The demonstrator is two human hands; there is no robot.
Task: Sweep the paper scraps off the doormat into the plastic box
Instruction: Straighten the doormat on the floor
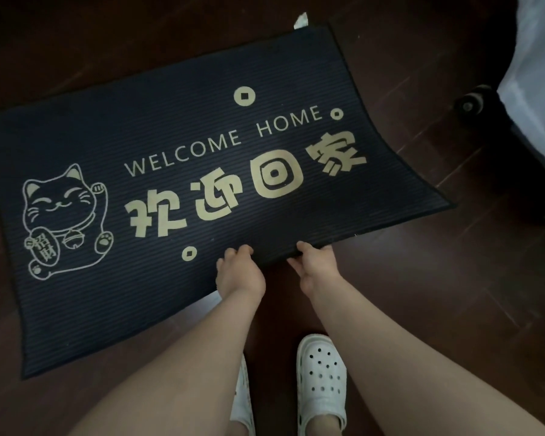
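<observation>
Head view: white clogs (321, 379) stand just behind the grip. Left hand (240, 273) and right hand (316, 265), close together, each grasp the near edge of the doormat (202, 184), right of centre. The mat's long axis runs left to right. One paper scrap (301, 21) lies just past the far edge. Plastic box not visible. Bare floor (422, 294) lies right; a castor (472, 102) stands beyond.

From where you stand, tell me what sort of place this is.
Probably inside a home, near a door: a dark doormat reading WELCOME HOME lies on a dark wood-plank floor, and the person wears white perforated clogs, like house slippers.
</observation>
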